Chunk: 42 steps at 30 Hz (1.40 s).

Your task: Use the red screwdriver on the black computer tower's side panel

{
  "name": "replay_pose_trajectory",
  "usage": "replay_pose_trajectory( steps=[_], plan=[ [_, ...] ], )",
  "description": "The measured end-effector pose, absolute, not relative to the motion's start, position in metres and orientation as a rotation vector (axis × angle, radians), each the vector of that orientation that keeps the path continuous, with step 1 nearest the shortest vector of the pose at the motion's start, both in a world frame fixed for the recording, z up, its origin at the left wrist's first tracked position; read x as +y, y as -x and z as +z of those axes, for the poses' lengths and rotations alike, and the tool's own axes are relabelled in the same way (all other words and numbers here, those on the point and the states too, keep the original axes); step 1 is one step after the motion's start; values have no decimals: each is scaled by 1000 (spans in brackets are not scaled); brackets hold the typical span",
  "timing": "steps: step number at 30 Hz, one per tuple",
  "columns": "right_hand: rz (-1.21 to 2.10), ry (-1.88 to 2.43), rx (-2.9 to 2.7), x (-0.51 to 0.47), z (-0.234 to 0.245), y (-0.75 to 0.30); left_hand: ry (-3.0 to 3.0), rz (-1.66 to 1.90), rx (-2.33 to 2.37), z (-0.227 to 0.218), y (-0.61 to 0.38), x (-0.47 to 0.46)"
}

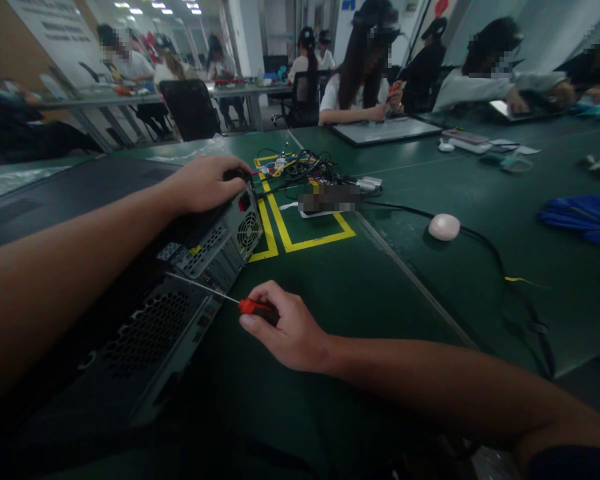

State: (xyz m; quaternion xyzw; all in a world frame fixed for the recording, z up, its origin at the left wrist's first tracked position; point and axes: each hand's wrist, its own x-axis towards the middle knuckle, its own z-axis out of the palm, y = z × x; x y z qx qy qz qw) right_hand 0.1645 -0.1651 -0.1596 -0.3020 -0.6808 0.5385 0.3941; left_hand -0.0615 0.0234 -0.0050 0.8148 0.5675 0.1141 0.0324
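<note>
A black desktop computer case (145,327) lies on the left of the green table, its rear panel with a fan grille (249,230) facing right. My left hand (213,180) grips the far corner of the case, above the red switch, its fingers curled over the edge and partly hidden. In my right hand (290,323) is a screwdriver (253,307) with a red and black handle. Its long thin shaft points left to the case, and the tip reaches the area near a metal bracket (175,252). Whether the tip sits in a screw I cannot tell.
Beyond the case lies a tangle of cables (305,167) by yellow tape marks (313,244). A black cable runs right past a pale rounded object (444,227). Blue cloth (583,220) lies at the right. Across the table a person (355,87) works over a flat panel (387,131).
</note>
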Motion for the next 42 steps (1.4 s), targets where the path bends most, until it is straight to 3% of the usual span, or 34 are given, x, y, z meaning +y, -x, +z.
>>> replay_pose_trajectory(
  steps=[8,16,23,42],
  plan=[
    [1361,757,-1733,-166,-164,-165,-2613,346,1667,-9,65,22],
    [1139,715,-1884,-163,-166,-165,-2639,358,1672,-12,66,27],
    [1305,777,-1788,-165,-170,-164,-2592,268,1695,-1,56,15],
    [1291,770,-1771,-165,-163,-165,-2605,290,1690,-5,61,20]
  ],
)
